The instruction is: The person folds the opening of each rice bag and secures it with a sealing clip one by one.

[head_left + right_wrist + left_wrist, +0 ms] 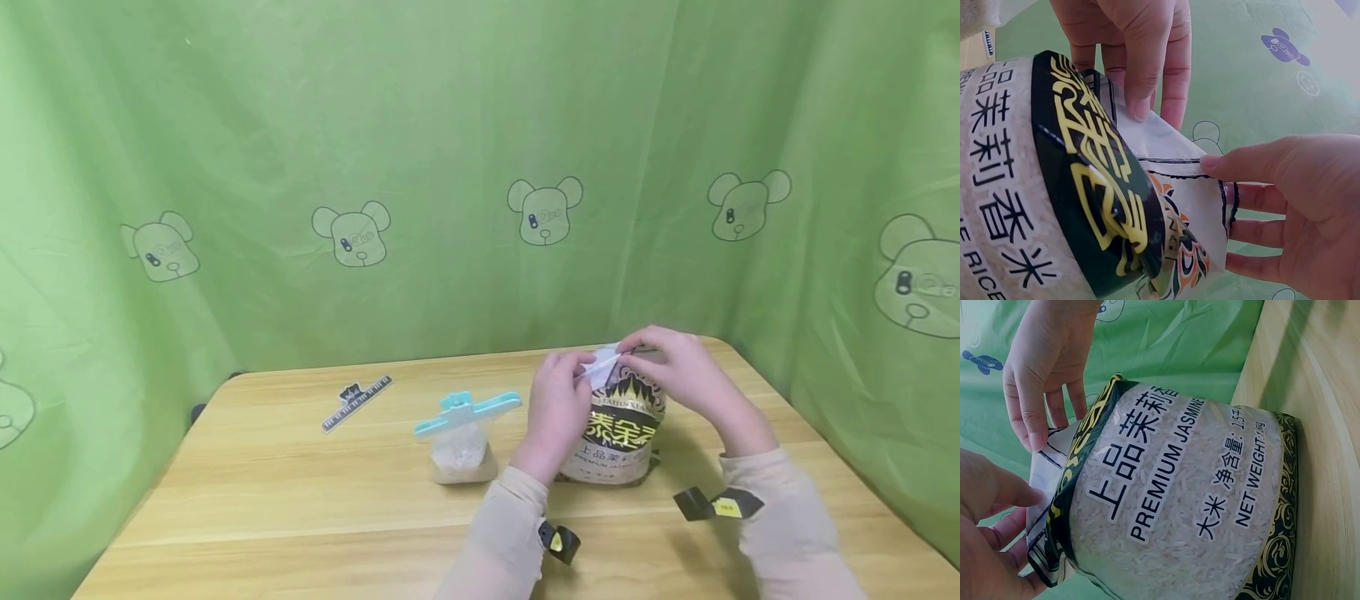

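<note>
A bag of jasmine rice [618,446] stands upright on the table, printed in black and yellow on clear plastic with rice showing through. My left hand [558,408] pinches the left part of its pale folded top [602,367] between thumb and fingers. On the other side, my right hand [693,375] holds the opposite end of that top edge, thumb on the near face and fingers behind, as the right wrist view shows. To the left of the bag is a small clear bag of pale grains [461,457], with a teal sealing clip [468,412] across its top.
A dark sealing clip with a piano-key pattern [357,403] lies farther left on the wooden table [300,517]. A green curtain with bear drawings [450,125] hangs behind and at both sides. Black straps with yellow labels [726,506] are on the sleeves.
</note>
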Motion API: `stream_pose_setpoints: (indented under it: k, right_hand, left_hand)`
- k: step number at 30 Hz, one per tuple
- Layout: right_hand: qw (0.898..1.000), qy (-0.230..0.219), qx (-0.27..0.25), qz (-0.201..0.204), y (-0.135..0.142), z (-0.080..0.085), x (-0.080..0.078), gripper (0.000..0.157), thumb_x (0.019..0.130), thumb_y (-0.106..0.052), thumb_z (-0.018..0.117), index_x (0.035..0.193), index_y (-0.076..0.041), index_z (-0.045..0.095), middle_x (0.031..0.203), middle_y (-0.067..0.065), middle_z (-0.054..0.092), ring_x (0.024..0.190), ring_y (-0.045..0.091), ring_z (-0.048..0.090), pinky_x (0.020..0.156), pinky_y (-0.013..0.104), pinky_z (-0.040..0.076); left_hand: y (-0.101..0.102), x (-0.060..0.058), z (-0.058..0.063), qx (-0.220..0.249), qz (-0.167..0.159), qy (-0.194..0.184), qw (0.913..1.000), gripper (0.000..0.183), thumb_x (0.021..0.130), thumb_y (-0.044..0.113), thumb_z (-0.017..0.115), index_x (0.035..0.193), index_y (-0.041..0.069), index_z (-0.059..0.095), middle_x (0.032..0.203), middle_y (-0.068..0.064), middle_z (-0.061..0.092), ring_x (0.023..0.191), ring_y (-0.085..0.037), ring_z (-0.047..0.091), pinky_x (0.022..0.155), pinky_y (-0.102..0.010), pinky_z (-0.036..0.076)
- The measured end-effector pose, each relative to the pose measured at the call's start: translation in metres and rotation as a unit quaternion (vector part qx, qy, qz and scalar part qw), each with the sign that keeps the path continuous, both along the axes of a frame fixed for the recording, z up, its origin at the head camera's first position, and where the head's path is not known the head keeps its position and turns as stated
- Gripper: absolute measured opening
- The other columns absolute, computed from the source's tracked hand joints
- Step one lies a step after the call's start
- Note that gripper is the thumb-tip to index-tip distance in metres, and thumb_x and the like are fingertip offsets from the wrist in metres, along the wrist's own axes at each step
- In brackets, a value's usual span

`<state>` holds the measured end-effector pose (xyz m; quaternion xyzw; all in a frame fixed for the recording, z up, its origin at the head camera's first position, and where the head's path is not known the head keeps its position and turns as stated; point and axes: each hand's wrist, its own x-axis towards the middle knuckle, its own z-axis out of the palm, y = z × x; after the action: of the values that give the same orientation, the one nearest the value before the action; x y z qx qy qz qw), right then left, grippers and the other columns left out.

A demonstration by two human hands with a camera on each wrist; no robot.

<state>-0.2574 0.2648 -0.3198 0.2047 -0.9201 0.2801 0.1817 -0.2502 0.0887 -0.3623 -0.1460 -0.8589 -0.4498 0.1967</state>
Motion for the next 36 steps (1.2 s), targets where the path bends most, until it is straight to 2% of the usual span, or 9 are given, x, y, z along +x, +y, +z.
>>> stream_pose_setpoints:
  k: [6, 12, 17, 21, 27, 36]
  right_hand:
    - [1.0, 0.023, 0.005, 0.0, -0.0002, -0.0048, -0.0037, 0.012, 0.09, -0.012, 0.067, 0.098, -0.004, 0.069, 0.101, 0.017, 0.071, 0.097, 0.039, 0.066, 0.087, 0.059, 0.051]
    - [0.999, 0.035, 0.0, -0.004, -0.0024, -0.0068, -0.0051, 0.008, 0.091, -0.012, 0.066, 0.095, -0.006, 0.069, 0.098, 0.015, 0.071, 0.093, 0.036, 0.066, 0.084, 0.058, 0.053]
    - [0.999, 0.041, -0.002, -0.008, -0.0048, -0.0052, -0.0043, 0.007, 0.091, -0.013, 0.066, 0.094, -0.007, 0.069, 0.097, 0.014, 0.072, 0.092, 0.036, 0.067, 0.083, 0.058, 0.053]
    - [0.999, 0.046, -0.006, -0.01, -0.0056, -0.0055, -0.0043, 0.008, 0.09, -0.013, 0.067, 0.094, -0.007, 0.069, 0.097, 0.015, 0.072, 0.091, 0.036, 0.067, 0.082, 0.057, 0.054]
    - [0.999, 0.051, -0.012, -0.013, -0.0056, -0.0056, -0.0042, 0.007, 0.09, -0.013, 0.068, 0.093, -0.007, 0.07, 0.097, 0.015, 0.072, 0.091, 0.037, 0.068, 0.083, 0.058, 0.053]
    - [0.999, 0.051, -0.016, -0.009, -0.0055, -0.0057, -0.0041, 0.007, 0.089, -0.011, 0.068, 0.093, -0.006, 0.07, 0.096, 0.015, 0.072, 0.091, 0.036, 0.067, 0.083, 0.058, 0.053]
  left_hand:
    - [-0.0005, -0.0008, -0.0009, 0.012, 0.01, -0.02, 0.9997, 0.022, 0.089, 0.006, 0.065, 0.11, 0.013, 0.07, 0.099, -0.003, 0.063, 0.086, -0.009, 0.055, 0.074, -0.015, 0.049]
    - [-0.0011, -0.0014, -0.0017, 0.002, 0.038, -0.009, 0.9992, 0.017, 0.089, 0.01, 0.067, 0.104, 0.014, 0.072, 0.093, 0.0, 0.063, 0.085, -0.01, 0.053, 0.075, -0.019, 0.046]
    - [-0.0014, -0.0001, -0.0007, -0.004, 0.048, -0.008, 0.9988, 0.017, 0.09, 0.009, 0.065, 0.104, 0.014, 0.072, 0.092, 0.0, 0.062, 0.085, -0.009, 0.052, 0.075, -0.019, 0.046]
    - [-0.0008, 0.0009, 0.001, -0.002, 0.052, -0.021, 0.9984, 0.023, 0.088, 0.002, 0.063, 0.105, 0.014, 0.072, 0.092, 0.0, 0.062, 0.085, -0.01, 0.051, 0.075, -0.019, 0.046]
    - [-0.0003, 0.0016, 0.0021, 0.006, 0.053, -0.032, 0.9981, 0.04, 0.078, -0.011, 0.061, 0.106, 0.016, 0.073, 0.09, 0.0, 0.058, 0.086, -0.01, 0.05, 0.076, -0.019, 0.046]
    - [-0.0021, 0.0006, 0.0004, 0.011, 0.046, -0.028, 0.9985, 0.05, 0.071, -0.016, 0.059, 0.107, 0.016, 0.073, 0.089, 0.001, 0.056, 0.086, -0.01, 0.049, 0.077, -0.02, 0.045]
